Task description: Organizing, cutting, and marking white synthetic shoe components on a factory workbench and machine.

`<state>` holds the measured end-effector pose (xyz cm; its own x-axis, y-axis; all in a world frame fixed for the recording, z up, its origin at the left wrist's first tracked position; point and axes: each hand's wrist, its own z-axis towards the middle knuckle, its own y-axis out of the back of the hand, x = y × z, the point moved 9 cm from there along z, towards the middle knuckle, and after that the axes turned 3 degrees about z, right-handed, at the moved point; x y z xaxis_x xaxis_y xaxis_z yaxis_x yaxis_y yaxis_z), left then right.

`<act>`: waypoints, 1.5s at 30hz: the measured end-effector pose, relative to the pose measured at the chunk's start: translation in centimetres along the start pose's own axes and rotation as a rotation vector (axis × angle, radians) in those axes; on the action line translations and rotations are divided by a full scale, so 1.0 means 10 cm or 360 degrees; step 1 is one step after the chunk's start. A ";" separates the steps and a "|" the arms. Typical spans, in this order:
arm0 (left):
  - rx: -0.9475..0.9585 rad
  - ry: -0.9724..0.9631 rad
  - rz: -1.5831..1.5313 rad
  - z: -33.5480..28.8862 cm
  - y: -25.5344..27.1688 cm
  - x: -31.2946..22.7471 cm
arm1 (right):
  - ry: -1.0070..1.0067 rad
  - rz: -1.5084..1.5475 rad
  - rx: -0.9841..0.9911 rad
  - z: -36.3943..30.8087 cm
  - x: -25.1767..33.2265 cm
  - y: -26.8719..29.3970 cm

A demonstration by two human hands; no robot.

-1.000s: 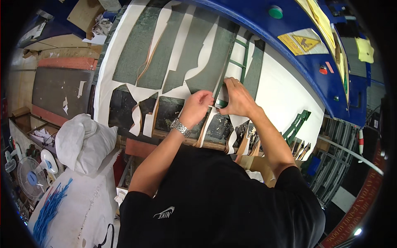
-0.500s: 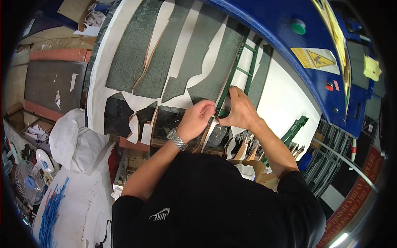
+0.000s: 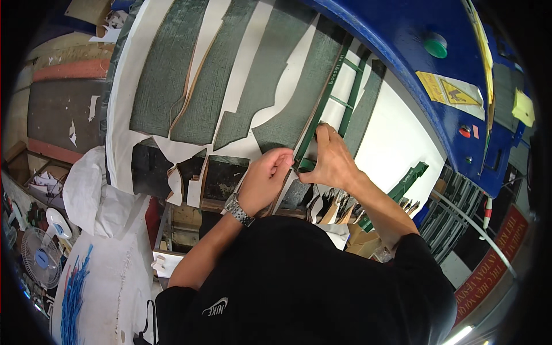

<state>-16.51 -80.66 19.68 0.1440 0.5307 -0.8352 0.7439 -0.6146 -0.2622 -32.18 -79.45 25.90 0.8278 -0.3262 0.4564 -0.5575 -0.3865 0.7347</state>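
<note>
A long, narrow green cutting die [image 3: 326, 95] with cross bars lies on a dark grey-green sheet [image 3: 313, 77]. My right hand [image 3: 334, 161] grips the die's near end, fingers on its frame and thumb at its lower corner. Beside that corner, my left hand [image 3: 261, 183] has its fingers curled together. What those fingers hold, if anything, is hidden. Left of the die the sheet has long shaped gaps where a white board [image 3: 244, 75] shows through. Ragged dark offcuts [image 3: 227, 175] hang along the near edge.
A blue machine [image 3: 397, 40] with buttons overhangs the far right of the board. Another green die [image 3: 411, 179] lies at the right. A white sack [image 3: 95, 187], blue strings [image 3: 75, 302] and a fan [image 3: 41, 257] stand at the left.
The view has shifted, so the sheet sits a little further left. My left hand has dropped slightly toward me, away from the die's end. My right hand stays on the die.
</note>
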 end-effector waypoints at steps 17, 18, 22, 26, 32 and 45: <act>-0.0100 -0.0105 0.0269 -0.04 0.05 -0.10 | -0.0021 0.0167 -0.0096 -0.10 0.22 0.38; -0.0128 -0.0280 0.0416 -0.06 0.05 -0.19 | -0.0036 0.0089 -0.0031 0.02 0.22 0.32; -0.0041 -0.0195 0.0085 -0.06 0.04 -0.13 | 0.0120 0.0013 -0.0166 -0.02 0.34 0.40; -0.0051 -0.0124 0.0215 -0.05 -0.02 -0.14 | 0.0133 0.0061 -0.0215 -0.27 0.28 0.44; -0.0096 -0.0119 0.0352 0.11 -0.20 -0.28 | 0.0233 0.0074 -0.0172 -0.52 0.20 0.53; -0.0102 -0.0322 0.1363 1.00 -0.43 -0.87 | 0.0323 0.0108 -0.0230 -0.58 0.12 0.43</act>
<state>-27.52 -88.46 23.23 0.5551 -0.2143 -0.8037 0.4696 -0.7167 0.5155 -33.25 -76.48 32.53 0.7928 -0.1616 0.5877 -0.6092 -0.2374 0.7566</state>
